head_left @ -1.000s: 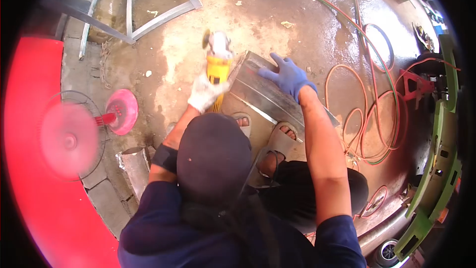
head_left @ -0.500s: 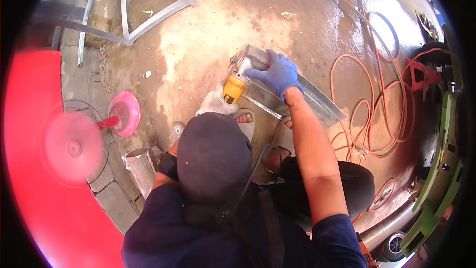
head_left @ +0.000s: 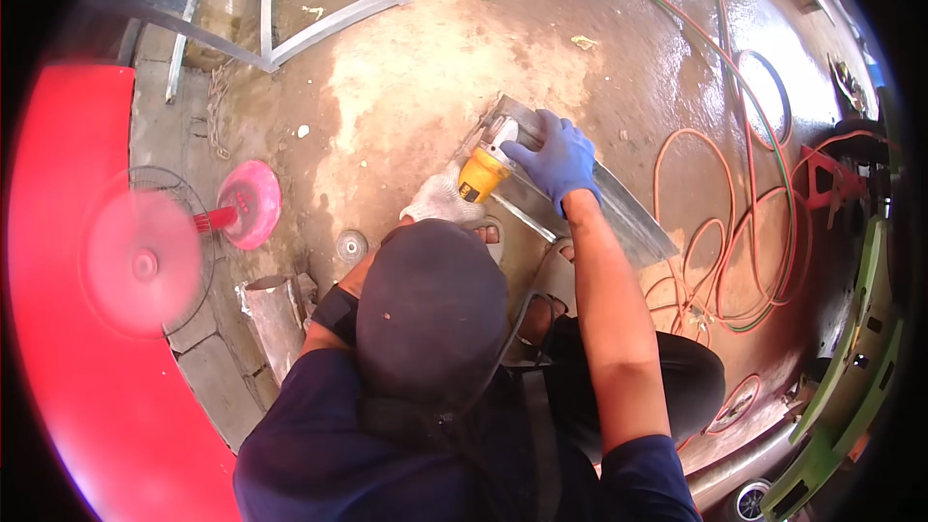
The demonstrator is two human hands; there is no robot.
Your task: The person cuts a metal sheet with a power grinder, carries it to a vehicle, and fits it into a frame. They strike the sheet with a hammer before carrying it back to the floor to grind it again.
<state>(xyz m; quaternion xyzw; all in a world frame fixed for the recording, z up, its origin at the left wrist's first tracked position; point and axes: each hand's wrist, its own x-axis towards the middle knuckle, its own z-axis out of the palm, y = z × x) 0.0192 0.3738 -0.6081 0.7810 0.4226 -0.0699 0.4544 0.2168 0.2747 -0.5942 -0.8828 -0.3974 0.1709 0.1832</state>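
Since a second ago I have swung the grinder (head_left: 483,172) down from above the metal sheet (head_left: 590,198) onto its upper left corner, and my right hand (head_left: 553,157) has slid up the sheet to meet it. The sheet lies on the wet floor (head_left: 435,58) in the middle of the frame, tilted up on my sandalled feet, so its edge is raised towards the tool. My left hand (head_left: 440,201), in a white glove, has its grip wrapped tight around the yellow body, low and close to me, to steer it. My right hand, in a blue glove, lies over the grinder's head and the sheet's corner, fingers curled down on them; I judge this steadies both against kick. A red fan (head_left: 145,261) spins at the left. Red and green hoses (head_left: 735,232) coil at the right, well apart from the disc.
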